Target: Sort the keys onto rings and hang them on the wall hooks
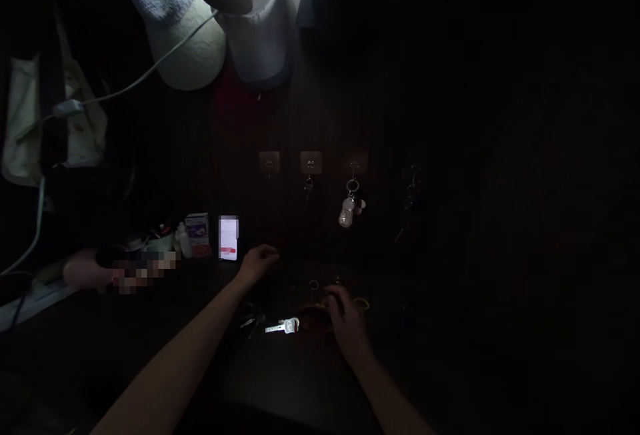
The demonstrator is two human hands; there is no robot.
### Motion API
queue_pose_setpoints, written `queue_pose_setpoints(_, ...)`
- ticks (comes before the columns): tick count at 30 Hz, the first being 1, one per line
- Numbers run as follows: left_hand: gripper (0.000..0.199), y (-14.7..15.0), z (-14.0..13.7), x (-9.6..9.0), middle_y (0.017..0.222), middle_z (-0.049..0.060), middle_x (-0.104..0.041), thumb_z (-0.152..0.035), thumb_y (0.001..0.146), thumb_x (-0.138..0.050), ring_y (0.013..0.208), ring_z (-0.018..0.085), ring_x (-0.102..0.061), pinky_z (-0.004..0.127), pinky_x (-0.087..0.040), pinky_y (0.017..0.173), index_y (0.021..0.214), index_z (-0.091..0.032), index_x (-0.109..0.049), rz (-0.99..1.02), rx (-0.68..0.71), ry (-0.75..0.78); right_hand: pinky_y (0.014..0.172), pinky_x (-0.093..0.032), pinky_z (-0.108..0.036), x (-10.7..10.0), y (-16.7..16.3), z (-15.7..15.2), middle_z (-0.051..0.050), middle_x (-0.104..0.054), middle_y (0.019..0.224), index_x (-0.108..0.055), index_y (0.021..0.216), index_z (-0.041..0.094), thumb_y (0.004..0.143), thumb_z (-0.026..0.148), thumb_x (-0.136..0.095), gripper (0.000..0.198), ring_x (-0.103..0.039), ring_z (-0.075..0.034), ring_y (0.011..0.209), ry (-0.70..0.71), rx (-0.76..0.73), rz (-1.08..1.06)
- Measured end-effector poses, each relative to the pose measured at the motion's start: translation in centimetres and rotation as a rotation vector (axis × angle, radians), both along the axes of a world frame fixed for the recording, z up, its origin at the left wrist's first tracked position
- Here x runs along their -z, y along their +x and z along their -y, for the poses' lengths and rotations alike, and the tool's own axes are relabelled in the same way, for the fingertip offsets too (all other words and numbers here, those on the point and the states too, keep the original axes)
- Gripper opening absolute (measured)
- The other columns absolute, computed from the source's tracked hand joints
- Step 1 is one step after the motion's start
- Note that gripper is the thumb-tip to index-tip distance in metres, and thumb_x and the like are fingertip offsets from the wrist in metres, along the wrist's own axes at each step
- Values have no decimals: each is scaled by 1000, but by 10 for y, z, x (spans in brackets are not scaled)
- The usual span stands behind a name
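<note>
The right hand [346,320] is hovering low over the table [295,381], thumb and fingers bending close together above a dark reddish item [315,318]; whether they're gripping it, I can't tell. Over to the left hand [256,265]: it's holding its fingers half bent near the lit phone [229,238], showing nothing in its grasp, though the gloom is hiding its underside.

Between the forearms, a bright key [283,326] is lying on the tabletop, with darker keys [253,320] sitting just left of it. A small ring [314,285] and a yellow loop [361,303] are lying around the right hand.

Up on the wall, a small bunch of keys [309,187] and a pale keychain [347,213] are already hanging from hooks [311,164], so the sorting is looking partly done, with the table pieces remaining. Farther right, something [413,188] is dangling, too dark to name. Above, caps [187,55] are running off the frame.
</note>
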State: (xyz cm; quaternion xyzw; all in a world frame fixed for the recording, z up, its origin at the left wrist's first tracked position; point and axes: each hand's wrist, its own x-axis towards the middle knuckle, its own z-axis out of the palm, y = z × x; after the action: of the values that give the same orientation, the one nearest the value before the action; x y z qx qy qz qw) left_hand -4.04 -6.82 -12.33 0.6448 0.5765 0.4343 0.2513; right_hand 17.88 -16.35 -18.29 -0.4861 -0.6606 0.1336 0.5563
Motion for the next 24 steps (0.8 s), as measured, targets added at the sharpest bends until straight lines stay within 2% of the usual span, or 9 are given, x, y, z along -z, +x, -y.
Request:
queue_pose_setpoints(3,22,-8,8,12,78,4,-70,-27,66,-61,74,19,-64,25,-45,66,84,-17,-67,-31,30,-31,69,-47,-25,-1,0,0,-3,-66,81,-59,94,21,85,31,-39,23,-62,-16,75,6,-7,-3)
queue_pose_setpoints(7,21,-11,22,25,86,3,-70,-23,67,-59,82,18,-63,24,-43,71,85,-19,-67,-185,67,-77,69,-47,-25,-1,0,-1,-3,-66,82,-59,93,22,84,31,-40,22,-62,-16,75,8,-1,-21)
queue_pose_setpoints(12,22,-6,38,34,92,4,-69,-31,70,-57,85,21,-63,25,-41,67,88,-22,-66,-410,74,-102,68,-47,-26,0,0,-1,-3,-67,81,-58,94,21,85,31,-40,23,-63,-17,75,-6,-6,-18)
queue_pose_setpoints(16,20,-2,40,40,95,6,-68,-32,73,-54,86,21,-62,25,-40,65,86,-22,-66,-519,44,-64,68,-47,-26,0,0,-2,-3,-67,80,-59,92,21,84,31,-41,22,-63,-17,75,14,16,-13)
queue_pose_setpoints(20,20,0,39,41,95,7,-67,-29,75,-51,86,22,-61,26,-39,65,86,-22,-65,-521,25,-73,68,-47,-25,1,0,-2,-3,-67,80,-58,93,21,85,29,-41,21,-63,-16,74,37,14,2)
queue_pose_setpoints(24,20,1,39,36,90,5,-68,-25,74,-48,84,21,-61,27,-40,68,85,-22,-65,-388,19,-99,67,-48,-25,0,0,-1,-3,-67,81,-58,93,21,85,27,-41,20,-63,-16,73,39,8,-5)
